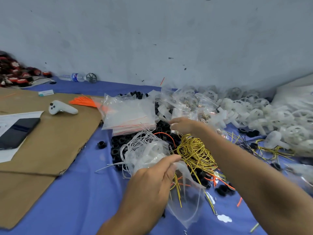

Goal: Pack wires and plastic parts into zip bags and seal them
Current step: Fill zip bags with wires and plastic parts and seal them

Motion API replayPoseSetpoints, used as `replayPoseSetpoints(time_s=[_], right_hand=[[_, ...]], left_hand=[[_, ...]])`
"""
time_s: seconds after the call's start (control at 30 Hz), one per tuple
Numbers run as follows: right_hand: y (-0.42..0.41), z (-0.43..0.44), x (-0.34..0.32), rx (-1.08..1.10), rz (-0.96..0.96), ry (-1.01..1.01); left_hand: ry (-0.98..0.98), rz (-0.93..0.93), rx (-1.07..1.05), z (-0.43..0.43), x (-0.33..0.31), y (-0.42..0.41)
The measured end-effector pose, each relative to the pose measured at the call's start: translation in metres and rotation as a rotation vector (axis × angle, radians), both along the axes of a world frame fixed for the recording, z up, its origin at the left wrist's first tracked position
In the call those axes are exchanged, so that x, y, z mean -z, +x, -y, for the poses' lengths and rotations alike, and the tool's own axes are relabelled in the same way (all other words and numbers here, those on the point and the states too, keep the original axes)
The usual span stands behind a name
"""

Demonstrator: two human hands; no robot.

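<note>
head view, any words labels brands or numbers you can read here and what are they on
No text is legible anywhere in this view.
water bottle: blue label, print blurred.
small card on the cardboard: teal strip, print too small.
paper sheet under the phone: faint marks, unreadable.

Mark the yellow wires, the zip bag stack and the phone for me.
yellow wires (194,150), head view, middle of the coil.
zip bag stack (128,114), head view, top bag's face.
phone (17,131), head view, screen centre.
</note>
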State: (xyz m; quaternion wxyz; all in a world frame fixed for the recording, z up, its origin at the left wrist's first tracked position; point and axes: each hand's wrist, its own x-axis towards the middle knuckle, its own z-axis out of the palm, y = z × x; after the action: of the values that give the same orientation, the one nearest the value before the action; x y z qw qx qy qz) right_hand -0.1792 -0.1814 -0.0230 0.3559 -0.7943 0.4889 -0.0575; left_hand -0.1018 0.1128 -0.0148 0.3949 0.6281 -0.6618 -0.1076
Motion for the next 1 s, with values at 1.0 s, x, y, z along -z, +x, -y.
replayPoseSetpoints(time_s=[1.0], right_hand=[[-0.107,-0.032,-0.068,0.479,1.370,0.607]], left_hand=[[-0.008,-0.111,-0.024,0.000,-0.004,-0.003]])
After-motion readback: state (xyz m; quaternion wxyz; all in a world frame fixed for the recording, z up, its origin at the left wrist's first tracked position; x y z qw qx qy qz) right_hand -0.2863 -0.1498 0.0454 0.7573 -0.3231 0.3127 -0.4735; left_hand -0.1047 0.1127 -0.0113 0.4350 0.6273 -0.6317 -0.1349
